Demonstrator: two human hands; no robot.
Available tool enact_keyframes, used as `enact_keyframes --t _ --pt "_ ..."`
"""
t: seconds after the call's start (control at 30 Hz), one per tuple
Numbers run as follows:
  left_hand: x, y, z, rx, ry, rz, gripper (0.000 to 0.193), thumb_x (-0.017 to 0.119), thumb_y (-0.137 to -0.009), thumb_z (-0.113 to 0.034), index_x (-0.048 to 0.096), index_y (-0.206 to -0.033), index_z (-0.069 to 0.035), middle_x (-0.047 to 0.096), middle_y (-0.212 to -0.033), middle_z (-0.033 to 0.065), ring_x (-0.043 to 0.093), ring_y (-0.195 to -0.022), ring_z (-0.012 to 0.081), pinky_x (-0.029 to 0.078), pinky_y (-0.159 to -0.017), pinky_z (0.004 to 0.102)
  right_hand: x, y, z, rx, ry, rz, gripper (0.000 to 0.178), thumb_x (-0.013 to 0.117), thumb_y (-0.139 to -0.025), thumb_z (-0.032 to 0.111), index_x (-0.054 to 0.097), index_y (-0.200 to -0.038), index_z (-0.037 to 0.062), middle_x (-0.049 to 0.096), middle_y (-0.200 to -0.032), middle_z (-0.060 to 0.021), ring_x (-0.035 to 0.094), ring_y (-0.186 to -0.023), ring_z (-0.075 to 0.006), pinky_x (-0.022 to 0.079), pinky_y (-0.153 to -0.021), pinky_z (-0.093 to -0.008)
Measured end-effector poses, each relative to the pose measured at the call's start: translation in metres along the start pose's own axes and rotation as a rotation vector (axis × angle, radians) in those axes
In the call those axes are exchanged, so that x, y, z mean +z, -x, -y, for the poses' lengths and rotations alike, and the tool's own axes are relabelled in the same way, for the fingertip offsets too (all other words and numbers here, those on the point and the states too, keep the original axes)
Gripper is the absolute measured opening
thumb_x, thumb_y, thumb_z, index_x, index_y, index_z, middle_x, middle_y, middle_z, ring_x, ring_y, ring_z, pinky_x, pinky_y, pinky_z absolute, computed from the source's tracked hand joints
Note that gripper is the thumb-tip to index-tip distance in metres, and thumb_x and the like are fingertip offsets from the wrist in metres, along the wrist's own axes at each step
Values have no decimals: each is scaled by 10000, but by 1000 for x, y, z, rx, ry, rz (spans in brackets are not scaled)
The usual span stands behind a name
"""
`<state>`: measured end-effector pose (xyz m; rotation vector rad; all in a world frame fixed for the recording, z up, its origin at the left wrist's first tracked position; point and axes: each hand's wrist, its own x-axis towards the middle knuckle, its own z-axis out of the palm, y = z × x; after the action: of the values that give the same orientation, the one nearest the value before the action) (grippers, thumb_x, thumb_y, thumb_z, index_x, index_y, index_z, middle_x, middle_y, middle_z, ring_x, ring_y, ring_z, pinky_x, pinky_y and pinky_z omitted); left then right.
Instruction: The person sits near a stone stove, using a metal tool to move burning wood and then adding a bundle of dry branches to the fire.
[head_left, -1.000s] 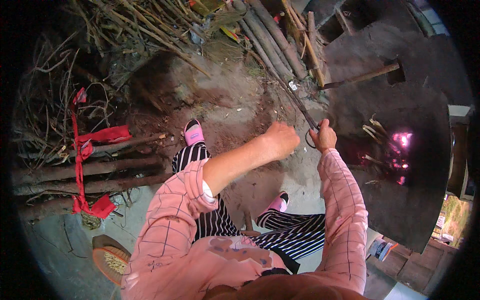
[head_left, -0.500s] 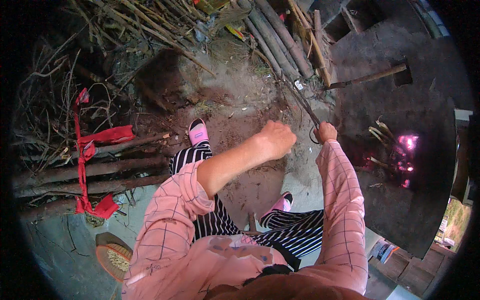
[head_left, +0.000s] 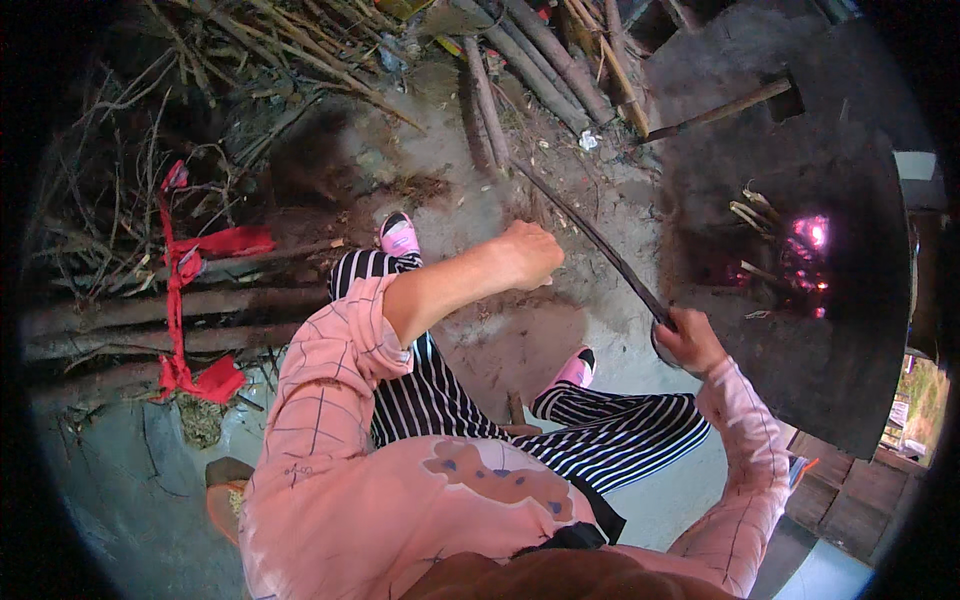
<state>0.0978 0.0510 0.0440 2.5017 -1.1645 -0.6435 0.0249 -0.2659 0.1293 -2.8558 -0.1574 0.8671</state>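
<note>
My right hand [head_left: 692,342] is closed around the looped handle of long dark metal fire tongs [head_left: 600,245]. The tongs slant away to the far left, and their tips are at the near end of a wooden stick [head_left: 484,105]. Whether the tips pinch the stick or just touch it, I cannot tell. My left hand [head_left: 532,256] is curled closed in front of me, over the dirt floor. A small pale bit shows at its lower edge, but what it holds, if anything, is hidden.
Burning sticks [head_left: 760,215] glow at the right on a dark stove [head_left: 850,150]. Thick poles [head_left: 550,50] lie at the back, brushwood [head_left: 130,180] at the left. Red cloth [head_left: 172,290] ties logs [head_left: 270,305]. A basket [head_left: 222,505] sits at lower left.
My right hand has drawn back toward me and to the right with the tongs. A stick now lies apart from the poles at the tongs' tips. My left hand has shifted slightly left.
</note>
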Motion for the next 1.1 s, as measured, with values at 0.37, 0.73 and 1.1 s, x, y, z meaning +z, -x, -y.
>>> enact_keyframes --t 0.37,0.73,1.1 --pt "31 5 -38 146 -62 113 341 702 -805 -350 705 -936 -34 683 -963 145 642 -973 346 508 -800 462 59 74 4 207 -774 17 342 652 -842 298 676 -918 -34 590 -660 -37 512 -602 -114 411 -544 -294" --pt "-4 -8 -3 -21 38 -102 342 699 -811 -342 700 -948 -29 665 -1011 163 611 -1015 347 478 -852 470 70 -153 41 60 -126 -177 550 711 -681 512 624 -972 54 668 -814 -206 654 -832 -375 491 -748 -456" --pt "-22 -8 15 -124 90 -105 318 688 -808 -319 694 -966 -43 642 -1048 182 607 -1032 346 489 -844 458 113 -322 62 241 187 -350 310 607 -753 235 573 -955 3 688 -950 -218 683 -910 -353 552 -761 -442"
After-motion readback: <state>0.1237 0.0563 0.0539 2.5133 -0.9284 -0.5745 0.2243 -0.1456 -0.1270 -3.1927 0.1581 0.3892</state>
